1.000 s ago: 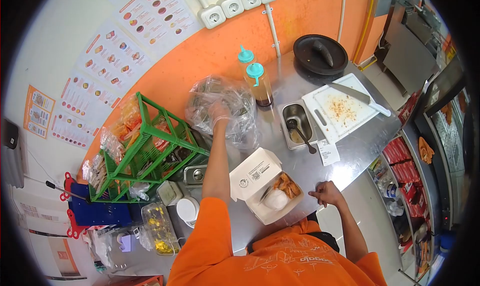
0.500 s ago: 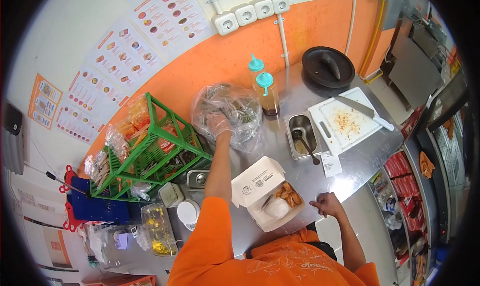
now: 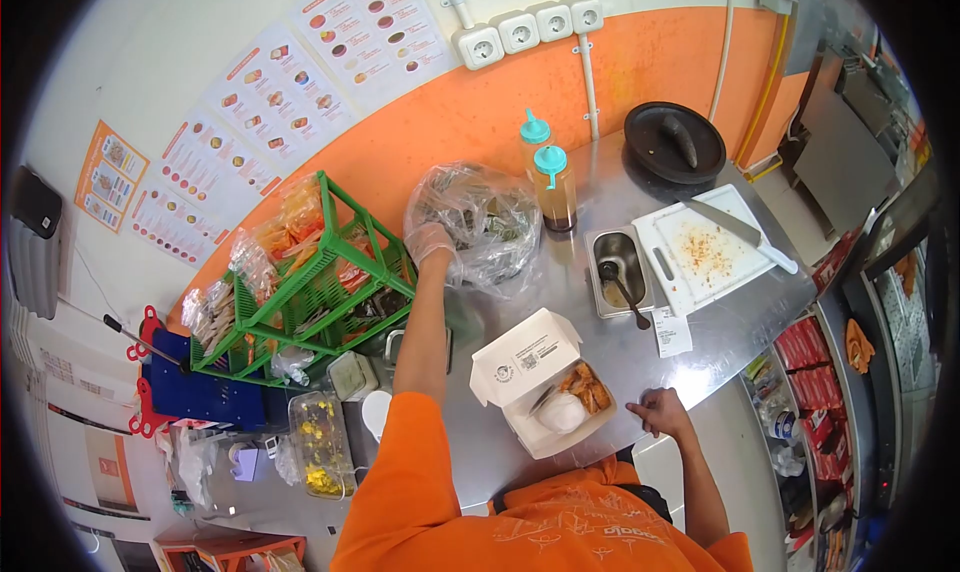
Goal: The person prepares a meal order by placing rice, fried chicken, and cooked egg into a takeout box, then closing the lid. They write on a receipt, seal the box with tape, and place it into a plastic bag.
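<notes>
My left hand (image 3: 431, 244), in a thin clear glove, is at the left rim of a clear plastic bag (image 3: 490, 267). Its fingers look closed on the plastic, though the glove blurs them. Dark green leaves (image 3: 490, 222) fill the bag. My right hand (image 3: 660, 413), bare and loosely curled with nothing visible in it, hovers by the table's front edge. Between my arms stands an open white cardboard box (image 3: 525, 424), its lid tipped back. Inside are a white rounded mound of rice (image 3: 563, 413) and browned fried pieces (image 3: 588, 387).
Two turquoise-capped squeeze bottles (image 3: 556, 194) stand behind the bag. To the right are a metal pan (image 3: 608, 307) with a ladle, a receipt (image 3: 672, 334), a cutting board (image 3: 665, 227) with a knife (image 3: 725, 221), and a stone mortar (image 3: 650, 152). Left is a green rack (image 3: 290, 312).
My left hand has moved from the bag's middle to its left rim. The right hand keeps its curled pose. The whole view has shifted slightly.
</notes>
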